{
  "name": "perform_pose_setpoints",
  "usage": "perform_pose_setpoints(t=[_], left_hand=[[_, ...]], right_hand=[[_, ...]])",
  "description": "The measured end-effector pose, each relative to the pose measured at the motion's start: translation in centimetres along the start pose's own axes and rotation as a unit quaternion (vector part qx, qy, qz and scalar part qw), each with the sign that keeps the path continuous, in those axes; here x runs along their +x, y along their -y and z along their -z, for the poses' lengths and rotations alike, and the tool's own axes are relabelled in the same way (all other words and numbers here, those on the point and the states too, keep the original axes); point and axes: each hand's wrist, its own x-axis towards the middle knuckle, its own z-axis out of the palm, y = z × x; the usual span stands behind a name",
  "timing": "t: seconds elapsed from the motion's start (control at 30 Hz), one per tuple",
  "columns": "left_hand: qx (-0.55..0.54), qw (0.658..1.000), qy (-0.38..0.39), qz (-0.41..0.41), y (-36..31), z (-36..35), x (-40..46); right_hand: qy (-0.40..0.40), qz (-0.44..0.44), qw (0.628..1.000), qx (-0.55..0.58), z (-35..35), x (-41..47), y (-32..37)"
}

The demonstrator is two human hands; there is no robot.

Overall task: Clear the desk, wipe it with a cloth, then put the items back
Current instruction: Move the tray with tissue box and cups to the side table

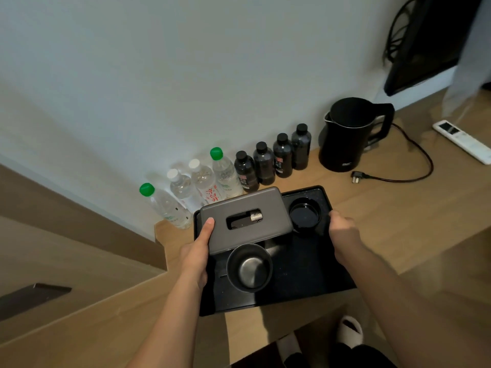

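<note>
Below, a black tray sat at the near edge of the wooden bench, its near edge overhanging slightly. The left hand gripped the tray's left side, its thumb lying straight along the top of a grey tissue box at the tray's far left. The right hand gripped the tray's right rim with its fingers curled over the edge. Just near of the box, a black cup stood upright on the tray, touching the box's near edge. At the tray's far right, a shallow black round dish sat beside the box.

Along the wall behind the tray stood 4 clear water bottles, 2 with green caps and 2 with white. To their right, 4 small dark bottles formed a row. Farther right stood a black electric kettle, its cord looping across the bench to a loose plug. A white remote control lay at the far right. A dark screen hung on the wall above it.
</note>
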Motion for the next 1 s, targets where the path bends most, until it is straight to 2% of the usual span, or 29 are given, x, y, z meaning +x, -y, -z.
perform_pose_setpoints(t=[0.27,0.57,0.8,1.0], left_hand=[[0.080,0.994,0.076,-0.025,-0.6,-7.7,-4.0],[0.144,0.973,0.174,-0.045,2.1,-23.0,-11.9],[0.200,0.944,0.255,-0.060,6.8,-36.3,-20.6],[0.260,0.902,0.341,-0.058,11.1,-45.9,-26.5]], right_hand=[[-0.053,-0.010,0.996,0.075,9.1,-0.5,-0.1],[-0.123,-0.013,0.973,0.193,26.4,0.7,-1.3],[-0.207,-0.016,0.942,0.264,41.5,-0.8,-3.3],[-0.290,-0.042,0.914,0.282,52.3,-1.3,-5.5]])
